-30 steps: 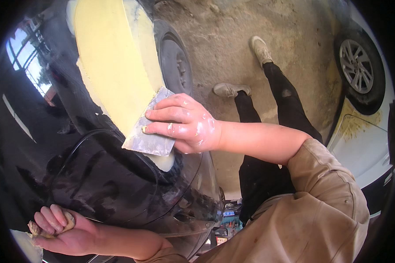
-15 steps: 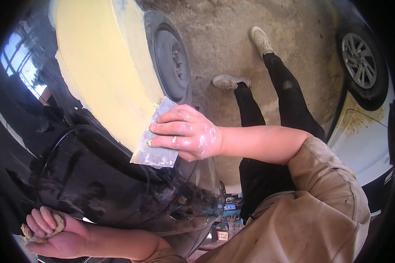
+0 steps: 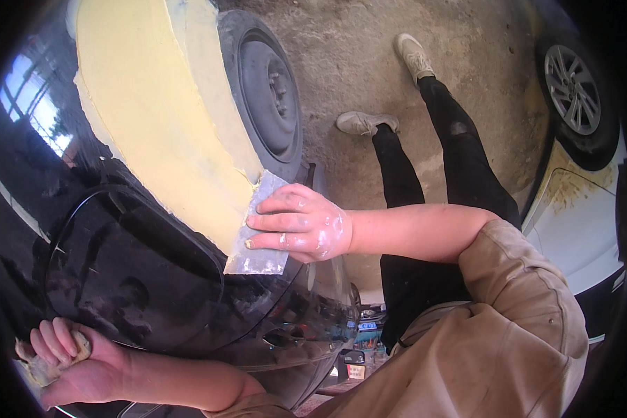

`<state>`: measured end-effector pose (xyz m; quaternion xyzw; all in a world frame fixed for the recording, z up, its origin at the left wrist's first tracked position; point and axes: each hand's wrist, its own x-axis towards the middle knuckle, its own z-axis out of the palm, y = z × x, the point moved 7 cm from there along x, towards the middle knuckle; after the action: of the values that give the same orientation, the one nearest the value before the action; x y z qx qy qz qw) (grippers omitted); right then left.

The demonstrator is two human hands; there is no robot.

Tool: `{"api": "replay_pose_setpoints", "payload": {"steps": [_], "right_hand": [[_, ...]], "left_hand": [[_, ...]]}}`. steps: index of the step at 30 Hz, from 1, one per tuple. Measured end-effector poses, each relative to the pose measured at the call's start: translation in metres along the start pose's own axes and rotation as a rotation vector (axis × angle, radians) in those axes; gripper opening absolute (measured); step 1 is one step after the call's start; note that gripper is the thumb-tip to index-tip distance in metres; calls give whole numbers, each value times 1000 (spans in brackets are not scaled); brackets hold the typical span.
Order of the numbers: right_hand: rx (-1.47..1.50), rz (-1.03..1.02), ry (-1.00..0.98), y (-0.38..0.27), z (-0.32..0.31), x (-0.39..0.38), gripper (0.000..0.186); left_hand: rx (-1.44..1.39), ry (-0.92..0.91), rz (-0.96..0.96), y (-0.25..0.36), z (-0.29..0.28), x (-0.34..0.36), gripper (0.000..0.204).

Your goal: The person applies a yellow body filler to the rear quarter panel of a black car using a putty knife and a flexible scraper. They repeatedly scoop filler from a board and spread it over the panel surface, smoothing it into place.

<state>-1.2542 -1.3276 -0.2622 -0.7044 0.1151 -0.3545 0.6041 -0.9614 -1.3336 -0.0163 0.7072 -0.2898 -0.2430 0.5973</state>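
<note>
My right hand (image 3: 303, 226) grips a flat grey putty spreader (image 3: 258, 259), fingers laid over its face and pale smears on the skin. The spreader's edge meets the lower end of a broad layer of yellow putty (image 3: 153, 104) on a black car's body panel (image 3: 139, 272). That layer runs up beside the wheel (image 3: 268, 94). At the lower left, my left hand (image 3: 83, 366) is closed around a beige, lumpy, putty-smeared thing (image 3: 45, 366). Its kind is unclear, since the fingers cover much of it.
A white car with a spoked wheel (image 3: 571, 90) and brownish-yellow stains stands at the right. My legs and light shoes (image 3: 414, 56) show on the concrete floor (image 3: 327, 42) between the cars. Several small items (image 3: 369, 334) lie low in the background.
The spreader and right hand have shifted slightly right and down along the putty's lower end. In view, the black car's panel and my left hand sit a little further left.
</note>
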Motion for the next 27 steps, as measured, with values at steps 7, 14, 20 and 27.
{"api": "replay_pose_setpoints", "payload": {"steps": [7, 14, 20, 27], "right_hand": [[19, -45, -21, 0, 3, -21, 52], [42, -56, -289, -6, -29, -31, 57], [50, 190, -84, -6, -104, 49, 71], [1165, 404, 334, -22, -133, 165, 40]], "left_hand": [[291, 313, 14, 7, 3, -7, 96], [-119, 168, 43, -3, 22, -16, 58], [-199, 56, -166, -24, 36, -38, 52], [-161, -351, -399, -61, 67, -81, 77]]}}
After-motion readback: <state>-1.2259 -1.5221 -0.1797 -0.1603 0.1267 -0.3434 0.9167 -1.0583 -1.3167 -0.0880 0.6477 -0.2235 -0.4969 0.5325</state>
